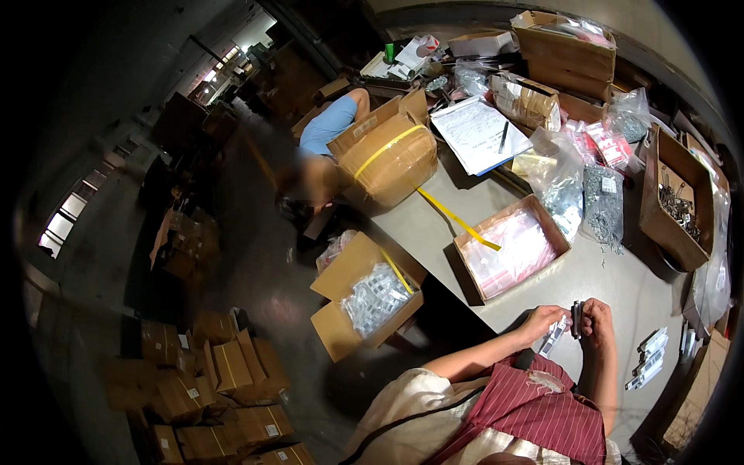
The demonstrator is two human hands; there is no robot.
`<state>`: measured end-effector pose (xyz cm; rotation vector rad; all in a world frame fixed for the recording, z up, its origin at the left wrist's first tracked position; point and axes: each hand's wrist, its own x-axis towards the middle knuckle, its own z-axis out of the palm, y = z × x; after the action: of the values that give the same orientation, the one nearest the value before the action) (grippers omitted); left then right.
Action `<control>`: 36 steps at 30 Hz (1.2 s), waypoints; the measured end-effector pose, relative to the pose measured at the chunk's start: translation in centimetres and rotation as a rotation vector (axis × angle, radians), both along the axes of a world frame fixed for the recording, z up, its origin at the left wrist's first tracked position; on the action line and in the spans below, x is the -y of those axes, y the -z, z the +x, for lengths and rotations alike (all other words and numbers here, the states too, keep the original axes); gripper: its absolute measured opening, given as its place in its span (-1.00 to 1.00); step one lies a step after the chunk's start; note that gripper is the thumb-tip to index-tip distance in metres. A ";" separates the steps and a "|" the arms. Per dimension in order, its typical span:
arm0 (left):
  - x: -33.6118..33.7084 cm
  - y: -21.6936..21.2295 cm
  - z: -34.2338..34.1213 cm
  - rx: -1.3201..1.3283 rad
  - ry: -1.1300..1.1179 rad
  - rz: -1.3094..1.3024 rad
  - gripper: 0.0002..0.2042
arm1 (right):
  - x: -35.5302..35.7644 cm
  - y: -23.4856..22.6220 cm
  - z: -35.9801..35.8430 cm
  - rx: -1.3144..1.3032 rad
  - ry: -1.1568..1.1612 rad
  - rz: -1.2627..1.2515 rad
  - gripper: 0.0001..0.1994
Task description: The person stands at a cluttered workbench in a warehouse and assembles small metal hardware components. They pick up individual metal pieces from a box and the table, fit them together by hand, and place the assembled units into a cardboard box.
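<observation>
My left hand [544, 322] is closed round a small clear packet [552, 339] with something whitish in it, which hangs below the fingers. Beside it, my right hand [597, 321] pinches a dark, narrow metal piece [576, 318] held upright between the two hands. Whether the left fingertips also touch that piece I cannot tell. To the right on the table lies a small stack of silvery wrapped pieces [649, 358]. Just beyond my hands stands an open shallow carton [479, 284] holding flat clear bags with red print.
Left of the table, an open carton [332, 333] holds many small packets. A taped carton [391, 159] with a yellow strap [457, 219] sits at the table's edge, a person in blue [329, 128] bending behind it. A clipboard [478, 136] and a box of metal parts [655, 209] lie farther back.
</observation>
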<state>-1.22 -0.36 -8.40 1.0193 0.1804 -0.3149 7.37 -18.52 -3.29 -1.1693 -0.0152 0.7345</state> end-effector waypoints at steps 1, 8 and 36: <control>0.1 0.0 0.0 0.008 0.008 0.002 -0.70 | 0.3 0.5 -0.3 -0.021 0.000 0.034 -0.82; 0.1 0.8 0.0 -0.021 0.033 0.131 -0.69 | 1.0 2.2 -1.7 -0.288 0.015 0.674 -0.79; -1.9 -1.2 -3.2 0.312 0.091 0.757 -0.69 | 1.1 0.4 -0.1 0.488 0.018 -0.769 -0.55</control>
<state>-4.46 1.49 -7.16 1.8134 -0.0406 -0.1623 7.28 -19.60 -3.70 -2.0631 -0.1390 0.4203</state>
